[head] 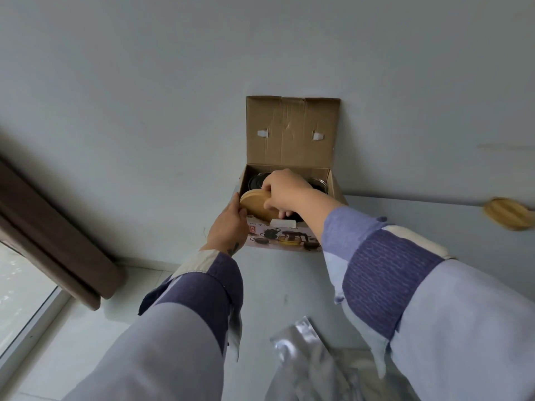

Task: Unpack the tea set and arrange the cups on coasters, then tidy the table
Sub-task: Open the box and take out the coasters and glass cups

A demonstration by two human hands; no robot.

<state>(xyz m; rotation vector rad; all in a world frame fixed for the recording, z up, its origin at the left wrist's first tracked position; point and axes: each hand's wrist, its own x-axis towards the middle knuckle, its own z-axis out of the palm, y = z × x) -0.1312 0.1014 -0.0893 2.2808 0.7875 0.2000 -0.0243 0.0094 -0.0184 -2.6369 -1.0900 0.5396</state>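
Observation:
An open cardboard tea-set box [292,131] stands against the wall at the back of the pale table, lid flap up. Dark cups [256,180] and a metal-rimmed piece [318,183] show inside it. My right hand [285,191] reaches over the box's front edge and grips a stack of round wooden coasters [254,205] from above. My left hand [228,224] steadies the same stack from the left side. One wooden coaster [506,214] lies on the table at the far right, blurred.
Crinkled silvery plastic wrapping [312,360] lies on the table's near edge between my arms. The table [289,285] meets a white wall behind. A brown curtain [52,227] and a window [20,290] are at the left, beside the table.

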